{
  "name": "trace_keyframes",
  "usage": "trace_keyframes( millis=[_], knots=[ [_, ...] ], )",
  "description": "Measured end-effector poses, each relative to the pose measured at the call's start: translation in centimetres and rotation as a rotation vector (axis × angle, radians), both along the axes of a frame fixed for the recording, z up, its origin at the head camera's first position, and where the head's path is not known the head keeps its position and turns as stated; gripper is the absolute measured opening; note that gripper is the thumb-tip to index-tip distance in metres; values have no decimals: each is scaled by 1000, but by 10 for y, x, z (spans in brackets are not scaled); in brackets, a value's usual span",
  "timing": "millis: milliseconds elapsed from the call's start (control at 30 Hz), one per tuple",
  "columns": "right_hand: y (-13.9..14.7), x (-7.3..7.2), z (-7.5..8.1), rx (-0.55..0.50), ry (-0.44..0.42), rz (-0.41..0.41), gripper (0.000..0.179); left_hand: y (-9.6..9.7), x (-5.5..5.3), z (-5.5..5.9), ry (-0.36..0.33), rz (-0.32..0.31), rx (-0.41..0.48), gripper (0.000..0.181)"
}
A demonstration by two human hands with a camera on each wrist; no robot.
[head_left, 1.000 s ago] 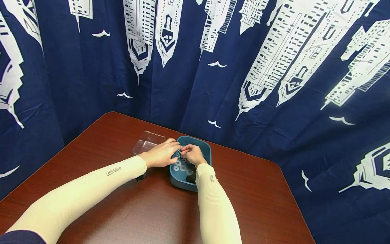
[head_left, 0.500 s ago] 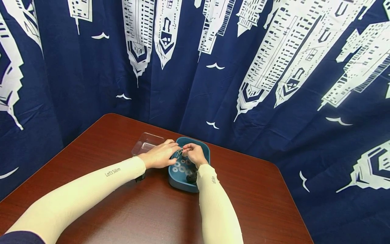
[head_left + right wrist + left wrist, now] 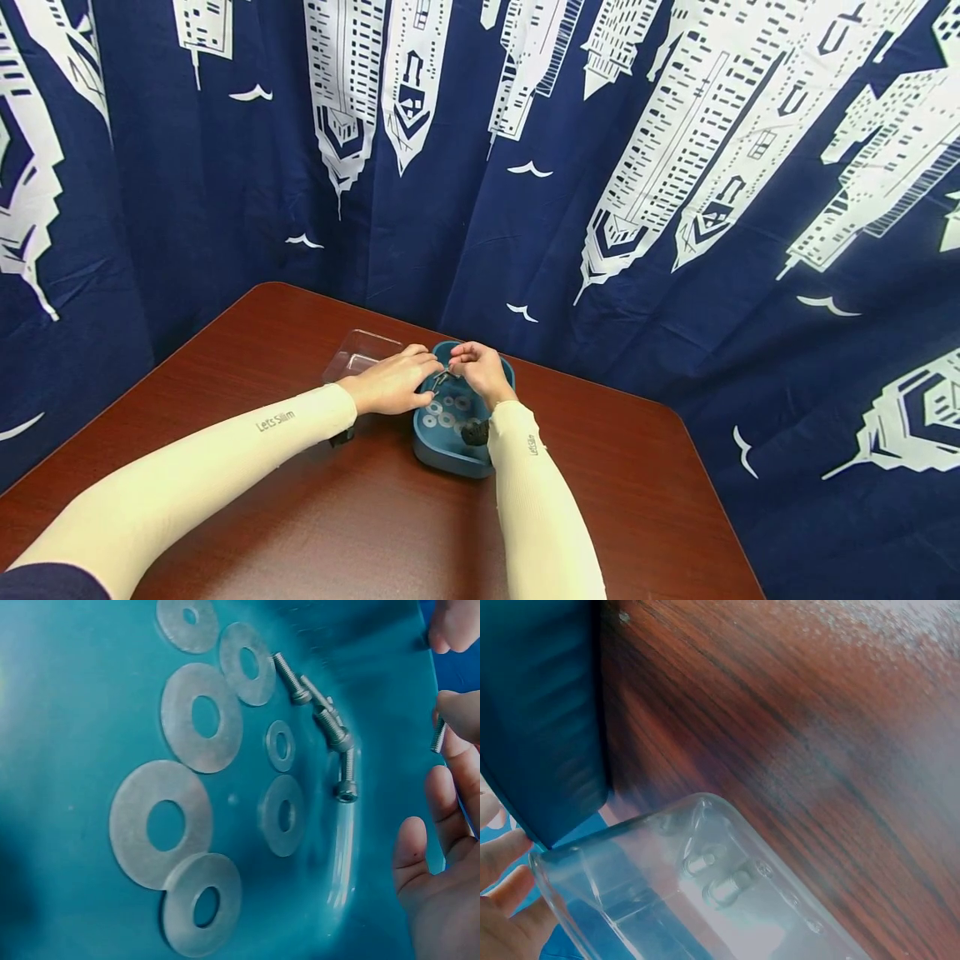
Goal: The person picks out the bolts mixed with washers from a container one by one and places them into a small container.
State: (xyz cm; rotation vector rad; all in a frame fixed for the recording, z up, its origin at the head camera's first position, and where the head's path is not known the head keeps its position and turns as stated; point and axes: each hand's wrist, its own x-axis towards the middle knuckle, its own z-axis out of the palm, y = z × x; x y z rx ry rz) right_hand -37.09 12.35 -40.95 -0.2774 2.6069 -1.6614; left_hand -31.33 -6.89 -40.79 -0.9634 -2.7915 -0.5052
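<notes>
Seven flat washers [image 3: 177, 721] lie in the blue tray [image 3: 450, 460], scattered over its floor, some touching or overlapping. Beside them, toward the tray's left side, several socket-head screws [image 3: 334, 729] lie in a loose heap.

The right hand [image 3: 482, 375] reaches over the far part of the tray. Its fingers pinch one screw [image 3: 439, 737] above the heap, the threaded end sticking out below the grip; the other fingers are spread and bent, holding nothing.

The left hand [image 3: 393, 383] comes in from the left, its fingers loosely extended over the tray's left wall. I see nothing in its grip, and cannot tell whether it presses on the rim.

Left of the tray, just beyond the left hand, sits a clear container [image 3: 348, 353] with two small metal pieces [image 3: 727, 889] inside, seen through its wall.

Both arms wear cream sleeves [image 3: 277, 425]. The bench [image 3: 360, 517] is reddish-brown wood grain, and a dark blue curtain [image 3: 442, 250] printed with white buildings hangs behind its far edge.
</notes>
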Motion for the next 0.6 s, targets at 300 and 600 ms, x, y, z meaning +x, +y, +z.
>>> trace_keyframes(
  millis=[300, 600],
  knots=[
    [-3, 1, 8, -59, 38, 38, 22, -5, 1, 2, 14, -11, 7, 51],
    [-11, 2, 20, -99, 68, 59, 24, -18, 6, 9, 24, 12, 32, 51]
  ],
)
